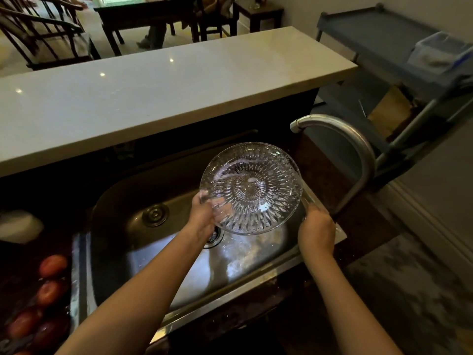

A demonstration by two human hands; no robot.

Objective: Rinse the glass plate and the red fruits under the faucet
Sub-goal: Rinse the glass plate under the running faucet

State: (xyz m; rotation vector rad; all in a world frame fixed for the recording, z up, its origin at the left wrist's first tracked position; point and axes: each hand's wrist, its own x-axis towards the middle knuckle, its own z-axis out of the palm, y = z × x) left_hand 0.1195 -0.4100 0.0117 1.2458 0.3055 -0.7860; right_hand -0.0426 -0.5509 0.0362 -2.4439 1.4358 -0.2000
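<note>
Over the sink (143, 267), the glass plate (252, 188) is gripped at its left rim by the left hand (202, 213), fingers curled round it. The faucet (358, 147) mouth is noted up-right of that grip. The right hand (317, 231) is curled beside the faucet base; what it holds cannot be told. The red fruits (52, 266) lie well left of the grip.

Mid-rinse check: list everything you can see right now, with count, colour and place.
glass plate: one, clear cut glass, wet, held over the sink
red fruits: at least four, red, on the dark counter left of the sink
sink: one, steel, below the plate
faucet: one, steel, curved, right of the sink
upper counter: one, white, behind the sink
cart: one, grey, far right
left hand: grips the plate's left rim
right hand: at the sink's right edge, by the faucet base; fingers hidden
</note>
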